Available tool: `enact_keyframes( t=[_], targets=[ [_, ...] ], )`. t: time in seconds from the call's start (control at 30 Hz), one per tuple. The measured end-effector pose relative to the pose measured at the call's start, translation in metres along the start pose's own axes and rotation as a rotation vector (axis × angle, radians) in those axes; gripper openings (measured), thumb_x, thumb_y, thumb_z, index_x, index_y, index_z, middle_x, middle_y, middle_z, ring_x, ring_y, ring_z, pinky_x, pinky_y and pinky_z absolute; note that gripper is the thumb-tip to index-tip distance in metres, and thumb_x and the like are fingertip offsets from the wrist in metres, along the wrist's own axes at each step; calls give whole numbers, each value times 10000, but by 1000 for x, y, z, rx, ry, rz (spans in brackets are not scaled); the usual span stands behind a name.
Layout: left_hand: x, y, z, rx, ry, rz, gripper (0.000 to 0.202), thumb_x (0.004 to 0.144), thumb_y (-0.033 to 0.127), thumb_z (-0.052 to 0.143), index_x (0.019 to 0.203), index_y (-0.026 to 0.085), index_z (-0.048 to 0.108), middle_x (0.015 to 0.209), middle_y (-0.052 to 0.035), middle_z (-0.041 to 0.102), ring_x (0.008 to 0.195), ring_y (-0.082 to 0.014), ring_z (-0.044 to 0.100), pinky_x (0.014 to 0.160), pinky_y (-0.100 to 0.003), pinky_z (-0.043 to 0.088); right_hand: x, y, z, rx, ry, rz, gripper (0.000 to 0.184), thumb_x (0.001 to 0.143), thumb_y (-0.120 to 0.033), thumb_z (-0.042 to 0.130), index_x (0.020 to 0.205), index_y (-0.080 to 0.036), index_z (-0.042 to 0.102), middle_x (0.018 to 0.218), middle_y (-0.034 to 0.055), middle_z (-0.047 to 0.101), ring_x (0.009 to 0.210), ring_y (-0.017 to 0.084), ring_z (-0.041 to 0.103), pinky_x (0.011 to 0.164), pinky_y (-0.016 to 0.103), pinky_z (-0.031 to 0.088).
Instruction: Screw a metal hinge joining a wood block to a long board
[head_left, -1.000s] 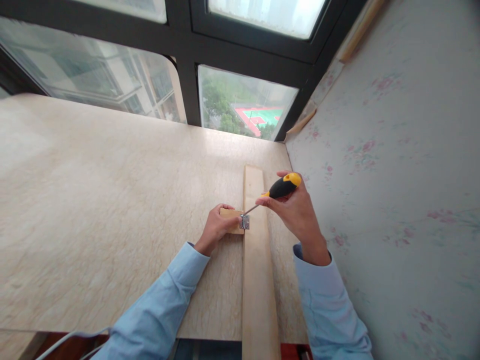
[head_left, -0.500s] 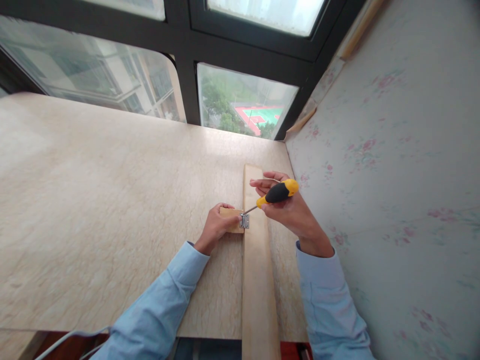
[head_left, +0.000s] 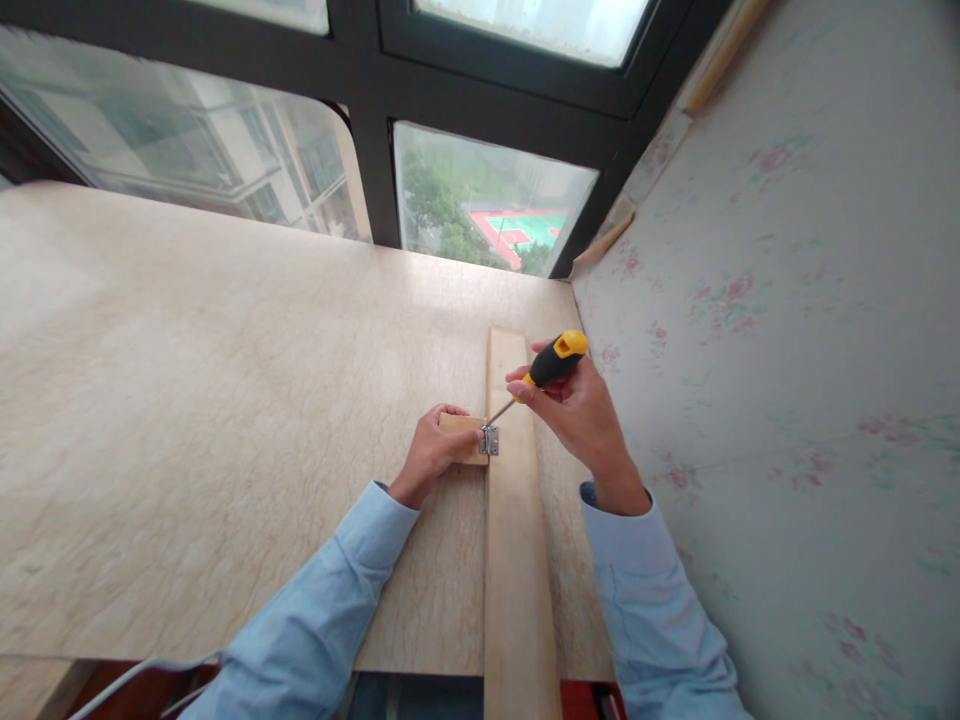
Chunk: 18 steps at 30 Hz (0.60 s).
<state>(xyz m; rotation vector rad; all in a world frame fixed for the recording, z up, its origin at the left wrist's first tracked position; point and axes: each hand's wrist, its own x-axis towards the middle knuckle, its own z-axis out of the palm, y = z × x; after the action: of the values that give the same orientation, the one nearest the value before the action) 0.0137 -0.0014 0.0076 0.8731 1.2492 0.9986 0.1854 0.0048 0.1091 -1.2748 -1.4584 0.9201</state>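
The long board (head_left: 517, 560) served as the reference point. The hinge (head_left: 492, 441) lay across its left edge, one leaf on the board, the other on the small block (head_left: 466, 424) butted against it. The left hand (head_left: 431, 450), left of the board, grasped the block, its thumb pressed down beside the hinge. The right hand (head_left: 585, 415), over the board's right edge, pinched the handle of the screwdriver (head_left: 553, 362) between thumb and fingers; the tip slanted down to the hinge's far end, though firm seating could not be confirmed. In my judgement, that slant risked a skid toward the left thumb, and any slackening of the left grip risked the block twisting away from the board. Counted: one board, one block, one hinge, one screwdriver, two hands.
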Motion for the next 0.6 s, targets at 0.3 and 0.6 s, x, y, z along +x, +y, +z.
enact_keyframes(
  t=[0.3, 0.6],
  targets=[
    [1, -1, -1, 15, -5, 4, 436, 544, 285, 823, 883, 154, 583, 739, -4, 646, 606, -127, 593, 528, -219, 476, -2, -3, 1, -36, 32, -33, 525, 721, -421, 799, 1144, -232, 552, 901, 22, 742, 826, 213, 729, 772, 382, 620],
    [0, 0, 0, 11, 3, -11, 447, 535, 283, 827, 884, 152, 582, 755, -15, 653, 608, -129, 595, 524, -222, 488, -6, -6, -11, 149, -65, -11, 505, 765, -418, 771, 1164, -277, 496, 1088, 44, 702, 1058, 236, 683, 882, 424, 601]
  ],
)
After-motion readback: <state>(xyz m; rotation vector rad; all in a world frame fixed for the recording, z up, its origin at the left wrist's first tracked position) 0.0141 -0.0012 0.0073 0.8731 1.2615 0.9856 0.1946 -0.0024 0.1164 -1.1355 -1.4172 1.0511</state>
